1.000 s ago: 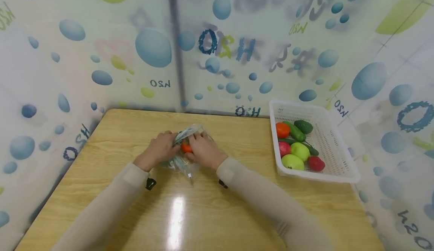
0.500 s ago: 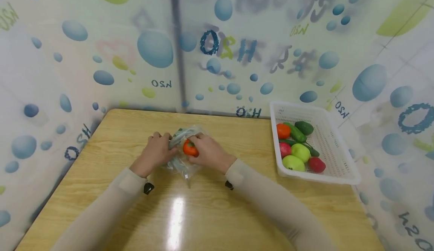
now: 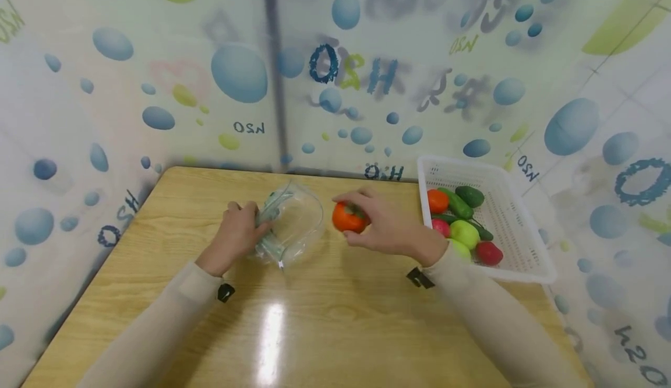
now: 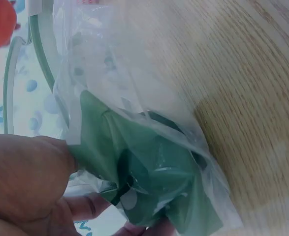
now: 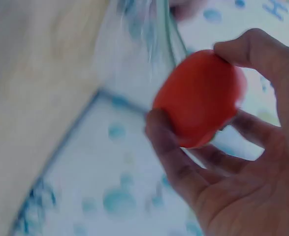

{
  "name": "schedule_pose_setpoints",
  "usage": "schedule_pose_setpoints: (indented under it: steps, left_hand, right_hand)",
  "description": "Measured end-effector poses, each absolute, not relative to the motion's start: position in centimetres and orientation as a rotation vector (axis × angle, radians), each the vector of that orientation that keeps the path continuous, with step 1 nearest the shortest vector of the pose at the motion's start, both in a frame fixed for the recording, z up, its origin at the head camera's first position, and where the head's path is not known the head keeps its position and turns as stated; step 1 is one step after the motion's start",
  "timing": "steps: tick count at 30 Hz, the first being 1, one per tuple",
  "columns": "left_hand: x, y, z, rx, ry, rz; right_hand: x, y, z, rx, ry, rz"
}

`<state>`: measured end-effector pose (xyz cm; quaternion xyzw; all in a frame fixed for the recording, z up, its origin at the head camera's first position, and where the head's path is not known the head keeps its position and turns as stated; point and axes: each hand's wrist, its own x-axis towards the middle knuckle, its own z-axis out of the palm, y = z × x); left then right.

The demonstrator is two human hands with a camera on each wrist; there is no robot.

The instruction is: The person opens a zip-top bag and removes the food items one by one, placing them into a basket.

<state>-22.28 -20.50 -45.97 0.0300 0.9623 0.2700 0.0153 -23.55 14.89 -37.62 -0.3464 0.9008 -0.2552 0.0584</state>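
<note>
My left hand [image 3: 236,233] grips a clear plastic bag [image 3: 270,216] with green panels by its left side. The bag's mouth gapes toward the right in the head view. Up close in the left wrist view, the thumb and fingers pinch the crumpled green part of the bag [image 4: 144,162]. Right of the bag, my right hand [image 3: 390,222] holds an orange-red persimmon [image 3: 347,218] with a green calyx, raised above the table. Thumb and fingertips surround the persimmon [image 5: 201,98] in the right wrist view.
A white perforated basket [image 3: 524,230] stands at the table's right side. Inside lie another orange-red fruit [image 3: 437,201], cucumbers [image 3: 458,204], green apples [image 3: 464,233] and red fruits [image 3: 489,253]. The wooden table [image 3: 325,318] meets a patterned wall [image 3: 335,126] at its back edge.
My right hand has drawn the persimmon out of the bag's mouth and moved it right, toward the basket. The left hand stays on the bag, whose mouth now stands wider.
</note>
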Motion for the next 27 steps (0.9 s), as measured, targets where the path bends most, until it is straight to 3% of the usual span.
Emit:
schedule_pose_setpoints:
  steps: [6,17,27]
  left_hand:
    - [-21.9,-20.7,-45.8,0.129,3.057,0.780]
    - [-21.7,-21.0,-45.4,0.202,3.077,0.813]
    - [-21.6,-20.7,-45.0,0.151,3.031,0.858]
  right_hand:
    - [-24.7,22.1,-35.9,-0.881,2.927,-0.579]
    - [-28.7,33.0,-36.9,-0.419,2.925,-0.388]
    - [-31.0,38.4,-38.7,-0.268,2.783,-0.266]
